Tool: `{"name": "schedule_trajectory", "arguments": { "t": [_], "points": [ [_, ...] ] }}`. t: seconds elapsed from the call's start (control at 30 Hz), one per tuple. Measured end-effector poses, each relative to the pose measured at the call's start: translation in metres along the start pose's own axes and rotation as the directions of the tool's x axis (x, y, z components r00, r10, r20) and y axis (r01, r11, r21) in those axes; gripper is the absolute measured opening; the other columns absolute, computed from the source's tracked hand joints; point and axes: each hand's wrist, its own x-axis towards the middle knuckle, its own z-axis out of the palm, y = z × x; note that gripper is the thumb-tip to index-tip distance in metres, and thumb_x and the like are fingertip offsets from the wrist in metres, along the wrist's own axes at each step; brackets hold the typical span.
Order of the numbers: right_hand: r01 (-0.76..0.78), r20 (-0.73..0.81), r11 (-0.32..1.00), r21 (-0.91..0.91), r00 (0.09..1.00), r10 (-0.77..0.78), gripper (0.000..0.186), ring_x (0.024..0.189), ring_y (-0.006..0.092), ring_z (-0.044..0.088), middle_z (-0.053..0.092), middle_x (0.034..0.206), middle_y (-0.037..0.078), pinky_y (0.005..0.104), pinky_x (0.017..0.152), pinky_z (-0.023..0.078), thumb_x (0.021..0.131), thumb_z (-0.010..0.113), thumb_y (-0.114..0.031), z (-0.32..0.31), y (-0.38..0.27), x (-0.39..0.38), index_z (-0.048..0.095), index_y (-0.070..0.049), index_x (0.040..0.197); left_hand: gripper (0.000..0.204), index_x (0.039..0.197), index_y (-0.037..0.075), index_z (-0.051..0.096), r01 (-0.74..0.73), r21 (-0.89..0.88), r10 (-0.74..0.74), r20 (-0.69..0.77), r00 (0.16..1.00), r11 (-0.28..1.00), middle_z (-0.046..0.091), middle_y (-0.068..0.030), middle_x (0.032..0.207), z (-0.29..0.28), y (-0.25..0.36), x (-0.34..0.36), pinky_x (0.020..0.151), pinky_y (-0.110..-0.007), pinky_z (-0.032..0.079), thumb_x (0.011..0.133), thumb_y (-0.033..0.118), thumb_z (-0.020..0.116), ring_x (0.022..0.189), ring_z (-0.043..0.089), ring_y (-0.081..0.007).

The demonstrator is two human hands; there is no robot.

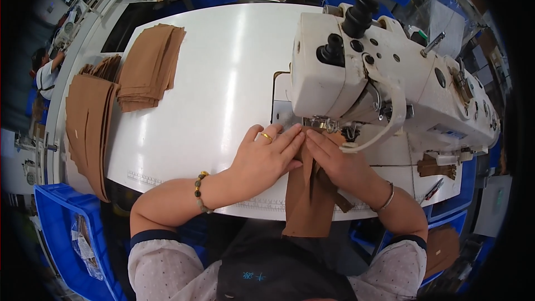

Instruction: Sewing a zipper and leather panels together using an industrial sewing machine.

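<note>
A brown fabric piece (309, 212) lies under the presser foot (315, 122) of a white sewing machine (356, 72) and hangs over the table's front edge, with a slit or fold down its middle. At its left edge, my left hand (267, 156) has its fingers together, gripping the cloth close to the foot; a ring is on one finger. My right hand (343, 163) holds the cloth from the right, fingertips beside the left ones, its thumb hidden. Between the hands, a narrow darker strip (334, 192) slants down to the right.
Two stacks of brown fabric pieces, one near (89, 128) and one farther (149, 64), sit at the left. A blue bin (67, 192) stands beside the table (223, 67). Small brown pieces (436, 167) and thread snips (433, 188) lie at the right. Another person (47, 72) is far left.
</note>
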Motion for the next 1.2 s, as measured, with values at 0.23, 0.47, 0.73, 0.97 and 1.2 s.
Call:
{"name": "schedule_trajectory", "arguments": {
  "t": [0.23, 0.47, 0.73, 0.97, 1.2],
  "points": [
    [-0.105, 0.034, 0.993, 0.053, 0.994, 0.103, 0.05, 0.116, 0.0302, 0.069, 0.069, 0.131, 0.014, 0.0421, 0.099, 0.055, 0.078, 0.065, 0.001, 0.006, 0.011, -0.002, 0.068, -0.001, 0.128, 0.054, 0.133, 0.009, 0.065, 0.023, -0.011, -0.023, -0.06, 0.998, 1.0, 0.063, -0.0031, 0.136, 0.007, -0.007, 0.013, 0.099, -0.042, 0.045, 0.089, 0.039, 0.072, 0.119, 0.057, -0.0253],
    [-0.081, -0.097, 0.996, 0.046, 0.992, 0.086, 0.046, 0.108, 0.0304, 0.072, 0.072, 0.122, 0.012, 0.042, 0.096, 0.056, 0.079, 0.066, 0.001, 0.012, 0.016, 0.003, 0.072, -0.005, 0.125, 0.052, 0.132, 0.008, 0.066, 0.037, -0.047, -0.04, -0.059, 0.997, 0.998, 0.064, -0.0038, 0.135, 0.01, -0.009, 0.015, 0.102, -0.045, 0.043, 0.09, 0.038, 0.071, 0.119, 0.058, -0.0254],
    [-0.007, -0.047, 0.993, 0.115, 0.999, 0.012, 0.037, 0.118, 0.027, 0.068, 0.069, 0.129, 0.011, 0.0399, 0.097, 0.057, 0.086, 0.064, -0.008, 0.001, 0.014, 0.004, 0.071, -0.009, 0.123, 0.037, 0.117, 0.003, 0.071, -0.146, -0.008, 0.146, 0.126, 0.981, 0.989, 0.066, -0.0098, 0.136, -0.022, 0.044, -0.044, 0.103, -0.046, 0.048, 0.084, 0.018, 0.072, 0.125, 0.06, -0.0263],
    [0.303, -0.042, 0.922, 0.241, 0.953, -0.302, 0.035, 0.124, 0.03, 0.062, 0.065, 0.13, 0.014, 0.0432, 0.107, 0.049, 0.085, 0.064, -0.017, -0.013, -0.029, -0.024, 0.068, -0.002, 0.116, 0.042, 0.117, 0.004, 0.075, -0.085, -0.149, 0.093, 0.047, 0.995, 0.985, 0.071, -0.0097, 0.129, -0.031, 0.087, -0.093, 0.1, -0.04, 0.053, 0.076, 0.008, 0.07, 0.118, 0.066, -0.0244],
    [0.191, -0.059, 0.952, 0.24, 0.981, -0.182, 0.033, 0.126, 0.029, 0.063, 0.066, 0.132, 0.015, 0.0418, 0.106, 0.052, 0.086, 0.066, -0.017, -0.018, -0.082, -0.071, 0.071, 0.0, 0.114, 0.042, 0.117, 0.007, 0.076, -0.105, -0.093, 0.098, -0.068, 0.993, 0.99, 0.071, -0.007, 0.13, -0.022, 0.086, -0.101, 0.101, -0.04, 0.053, 0.076, 0.009, 0.069, 0.117, 0.066, -0.0226]
  ]
}}
